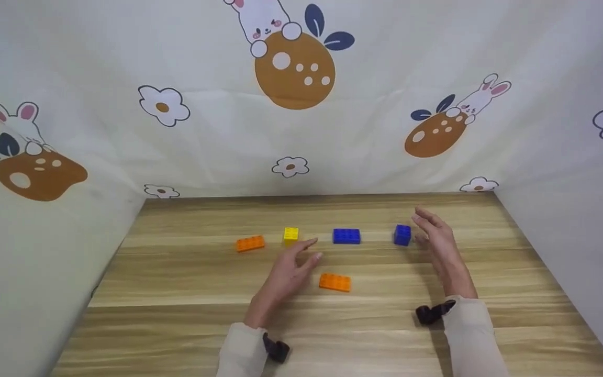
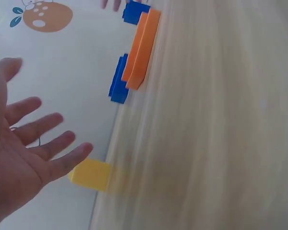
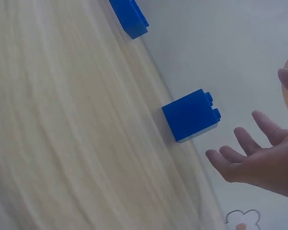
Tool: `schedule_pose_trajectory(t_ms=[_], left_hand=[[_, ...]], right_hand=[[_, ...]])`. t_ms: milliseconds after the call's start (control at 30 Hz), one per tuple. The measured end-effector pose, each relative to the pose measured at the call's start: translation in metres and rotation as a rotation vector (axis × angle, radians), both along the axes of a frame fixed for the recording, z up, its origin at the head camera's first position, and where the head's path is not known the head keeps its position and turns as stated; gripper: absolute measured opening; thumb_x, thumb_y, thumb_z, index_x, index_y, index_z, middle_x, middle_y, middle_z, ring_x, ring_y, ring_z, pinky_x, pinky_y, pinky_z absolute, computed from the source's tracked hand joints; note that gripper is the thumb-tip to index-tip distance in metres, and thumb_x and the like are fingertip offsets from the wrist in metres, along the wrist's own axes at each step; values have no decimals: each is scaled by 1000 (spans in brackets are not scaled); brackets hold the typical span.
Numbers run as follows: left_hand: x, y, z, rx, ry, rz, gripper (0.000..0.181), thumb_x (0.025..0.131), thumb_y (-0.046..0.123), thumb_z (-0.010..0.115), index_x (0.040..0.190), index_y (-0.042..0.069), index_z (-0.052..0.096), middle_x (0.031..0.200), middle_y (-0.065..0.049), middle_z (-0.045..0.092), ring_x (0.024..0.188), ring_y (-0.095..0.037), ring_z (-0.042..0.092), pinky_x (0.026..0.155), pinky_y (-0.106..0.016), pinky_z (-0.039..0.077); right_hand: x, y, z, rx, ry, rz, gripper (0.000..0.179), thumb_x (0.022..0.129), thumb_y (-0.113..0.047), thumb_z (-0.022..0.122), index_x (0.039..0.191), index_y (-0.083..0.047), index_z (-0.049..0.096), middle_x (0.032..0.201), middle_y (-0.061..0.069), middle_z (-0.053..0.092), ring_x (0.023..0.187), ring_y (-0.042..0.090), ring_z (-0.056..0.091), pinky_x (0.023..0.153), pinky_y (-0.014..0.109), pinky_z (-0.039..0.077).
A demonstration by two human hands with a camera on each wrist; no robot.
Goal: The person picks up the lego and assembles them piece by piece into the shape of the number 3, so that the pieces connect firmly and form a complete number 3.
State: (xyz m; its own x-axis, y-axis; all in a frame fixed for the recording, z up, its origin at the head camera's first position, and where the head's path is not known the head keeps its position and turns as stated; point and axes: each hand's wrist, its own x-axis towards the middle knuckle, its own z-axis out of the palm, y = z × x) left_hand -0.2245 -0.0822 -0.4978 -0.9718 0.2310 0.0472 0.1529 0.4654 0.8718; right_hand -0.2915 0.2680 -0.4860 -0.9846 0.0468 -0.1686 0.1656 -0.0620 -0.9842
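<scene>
My left hand (image 1: 287,272) hovers with spread fingers between the yellow brick (image 1: 291,235) and the nearer orange brick (image 1: 335,282), holding nothing. In the left wrist view its palm and loosely extended fingers (image 2: 52,128) show, with the yellow brick (image 2: 92,174) just past the fingertips. Beside the small blue brick (image 1: 402,235) at the right is my right hand (image 1: 442,246), also without anything in it. The right wrist view shows that blue brick (image 3: 189,116) standing apart from the relaxed fingers. A longer blue brick (image 1: 346,236) lies between the hands, and another orange brick (image 1: 250,243) lies at the left.
The bricks stand on a wood-grain table (image 1: 176,283). A pale curtain (image 1: 207,152) printed with rabbits and flowers closes off the table's back and sides. Each sleeve cuff has a dark wrist camera (image 1: 276,350) strapped by it.
</scene>
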Motion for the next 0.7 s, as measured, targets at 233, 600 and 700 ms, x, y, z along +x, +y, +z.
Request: schedule_pose_trajectory(t_ms=[233,600,700], left_hand=[[-5,5,-11,89,-117,-37,50,96,36,67,139,11,58,140,-9,61,127,-28,58,110,-48,46],[-2,5,-16,50,-229,-182,49,95,17,69,142,13,56,144,-6,58,137,-25,51,116,-48,38],[-2,7,-17,49,-244,-172,49,93,12,70,140,13,57,141,-5,61,133,-24,54,113,-47,42]], right_hand=[[-4,4,-17,-125,-70,48,68,104,-18,54,159,-3,18,167,14,17,147,19,31,118,29,34],[-10,-5,-22,-9,-123,70,65,102,-18,58,155,2,28,164,18,25,142,17,38,120,29,32],[-9,-5,-22,45,-145,74,69,98,-17,65,155,2,30,162,21,29,127,13,48,105,20,43]])
